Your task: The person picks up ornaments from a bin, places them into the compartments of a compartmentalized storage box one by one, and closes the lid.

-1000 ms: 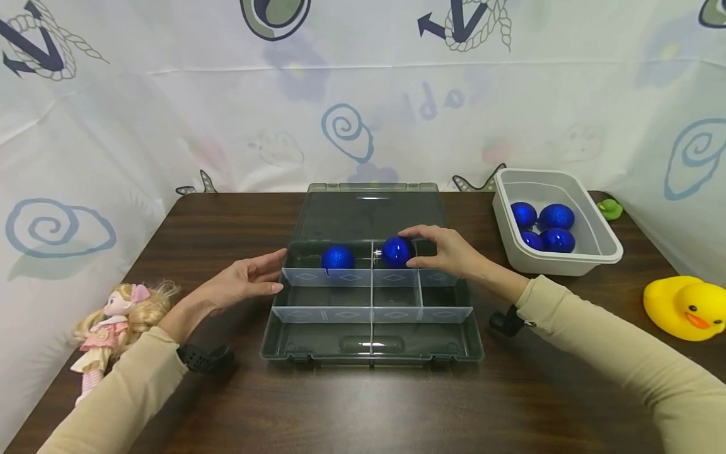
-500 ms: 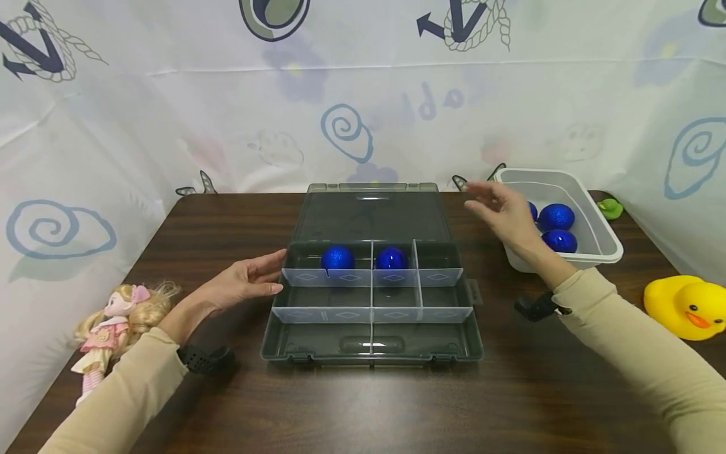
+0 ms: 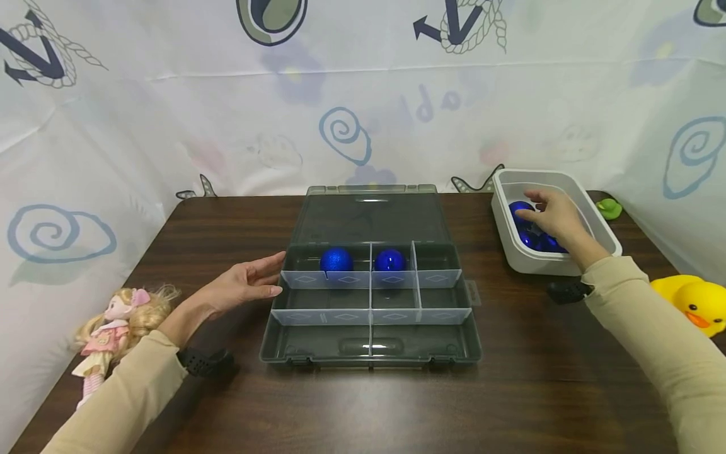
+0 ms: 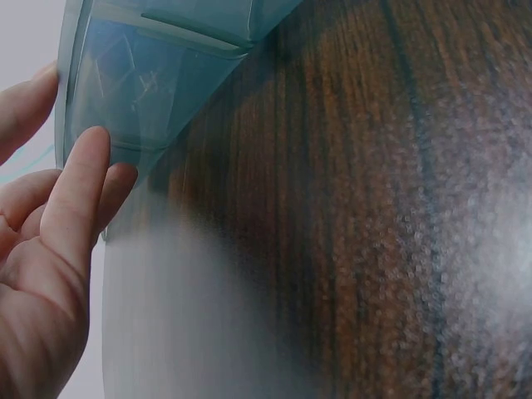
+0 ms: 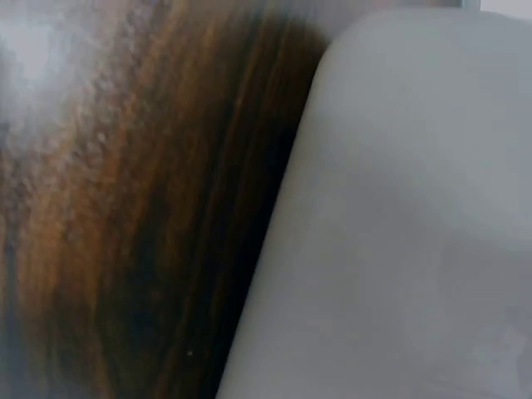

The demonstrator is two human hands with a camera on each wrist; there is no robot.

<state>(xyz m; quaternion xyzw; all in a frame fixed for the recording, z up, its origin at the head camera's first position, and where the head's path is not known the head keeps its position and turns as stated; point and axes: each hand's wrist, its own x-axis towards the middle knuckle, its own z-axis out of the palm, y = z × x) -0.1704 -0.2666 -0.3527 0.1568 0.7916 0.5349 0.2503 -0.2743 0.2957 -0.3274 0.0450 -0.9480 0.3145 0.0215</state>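
Note:
My left hand (image 3: pixel 241 282) rests at the left wall of a dark translucent divided box (image 3: pixel 317 343), its fingers and thumb extended. In the left wrist view, fingers (image 4: pixel 76 187) lie alongside that wall. Two blue balls sit in the box's back row: a glittery ball (image 3: pixel 336 259) on the left and a shiny ball (image 3: pixel 389 260) right of the divider. My right hand (image 3: pixel 556 217) reaches into a white bin (image 3: pixel 578 261), thumb and fingers spread over several blue balls (image 3: pixel 529 238) and partly hiding them. The right wrist view shows the bin's wall (image 5: pixel 391 216) without the hand.
The box's lid (image 3: pixel 371 217) lies folded back behind it. A doll (image 3: pixel 108 334) lies at the left, near the left forearm. A yellow rubber duck (image 3: pixel 694 302) stands at the right by the right sleeve, and a small green duck (image 3: pixel 609 209) beyond the bin.
My right hand has let go of the shiny blue ball in the box's back row, then moved right and into the white bin. My left hand has stayed at the box.

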